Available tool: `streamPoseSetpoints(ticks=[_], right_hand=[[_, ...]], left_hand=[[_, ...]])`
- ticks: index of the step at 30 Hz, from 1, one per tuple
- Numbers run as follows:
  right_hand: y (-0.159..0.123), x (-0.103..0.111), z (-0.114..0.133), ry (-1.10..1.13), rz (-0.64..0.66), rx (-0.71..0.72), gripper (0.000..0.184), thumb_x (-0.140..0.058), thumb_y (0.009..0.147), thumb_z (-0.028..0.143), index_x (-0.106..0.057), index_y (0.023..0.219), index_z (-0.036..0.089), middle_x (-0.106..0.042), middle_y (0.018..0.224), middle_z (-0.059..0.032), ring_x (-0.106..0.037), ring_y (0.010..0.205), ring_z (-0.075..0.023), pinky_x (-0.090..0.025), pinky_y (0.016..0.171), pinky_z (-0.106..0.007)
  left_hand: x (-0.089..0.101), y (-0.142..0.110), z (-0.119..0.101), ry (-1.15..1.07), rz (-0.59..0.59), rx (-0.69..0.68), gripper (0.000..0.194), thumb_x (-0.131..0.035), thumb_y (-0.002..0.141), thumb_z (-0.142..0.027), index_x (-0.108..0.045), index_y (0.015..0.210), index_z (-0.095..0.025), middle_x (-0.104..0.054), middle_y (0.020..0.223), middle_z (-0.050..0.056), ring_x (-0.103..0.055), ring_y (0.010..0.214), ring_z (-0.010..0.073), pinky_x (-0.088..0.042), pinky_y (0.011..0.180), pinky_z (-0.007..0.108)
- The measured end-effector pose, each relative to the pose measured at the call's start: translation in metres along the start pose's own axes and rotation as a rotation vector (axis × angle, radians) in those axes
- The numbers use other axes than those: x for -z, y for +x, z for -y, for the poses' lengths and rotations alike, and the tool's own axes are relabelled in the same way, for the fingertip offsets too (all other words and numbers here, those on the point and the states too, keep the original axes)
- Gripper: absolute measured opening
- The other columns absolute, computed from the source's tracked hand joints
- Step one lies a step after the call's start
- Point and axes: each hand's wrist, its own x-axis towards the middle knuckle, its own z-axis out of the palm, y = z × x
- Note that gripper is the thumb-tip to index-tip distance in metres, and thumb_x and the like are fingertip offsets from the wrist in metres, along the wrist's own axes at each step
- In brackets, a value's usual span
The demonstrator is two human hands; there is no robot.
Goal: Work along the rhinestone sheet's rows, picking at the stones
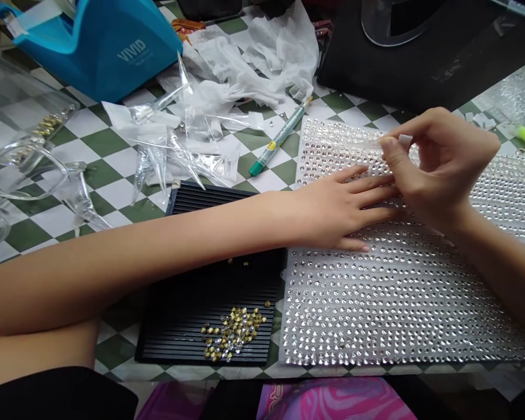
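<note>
Left hand (336, 207) lies flat and open, pinning the rhinestone sheet (402, 303) to the checkered surface (114, 181), good for keeping it steady. Right hand (441, 163) pinches a thin clear strip (370, 144) tight, just above the sheet's upper rows.

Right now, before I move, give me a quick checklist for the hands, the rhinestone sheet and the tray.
1. Left hand flat on the rhinestone sheet: ok.
2. Clear film strip pinched in right hand: ok.
3. Anything else between those fingertips: cannot tell.
4. Gold-toned studs inside the black ridged tray: ok.
5. Tray unobstructed: not ok, left forearm crosses it.
6. Green marker off the sheet: ok.
</note>
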Motion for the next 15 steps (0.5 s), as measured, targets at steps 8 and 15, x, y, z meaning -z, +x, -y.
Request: streamPoseSetpoints(ticks=[8,15], right_hand=[[0.0056,-0.0041,0.0035,0.008,0.038,0.015,0.015,-0.064,0.09,0.015,-0.059,0.077,0.02,-0.058,0.07,0.0025,-0.055,0.061,-0.0114,-0.043,0.057,-0.029],[0.004,-0.0062,0.0018,0.003,0.045,0.03,0.013,-0.066,0.087,0.013,-0.061,0.076,0.018,-0.059,0.068,0.0024,-0.053,0.06,-0.0107,-0.04,0.055,-0.028]], left_hand=[[0.0007,0.001,-0.0001,-0.022,0.004,-0.003,0.072,-0.058,0.103,-0.044,-0.038,0.163,-0.01,-0.024,0.174,0.018,-0.016,0.163,0.0331,-0.008,0.132,0.054],[0.0017,0.0007,-0.0009,-0.022,0.004,0.005,0.071,-0.059,0.103,-0.044,-0.039,0.163,-0.012,-0.025,0.174,0.017,-0.016,0.163,0.0327,-0.007,0.132,0.053]])
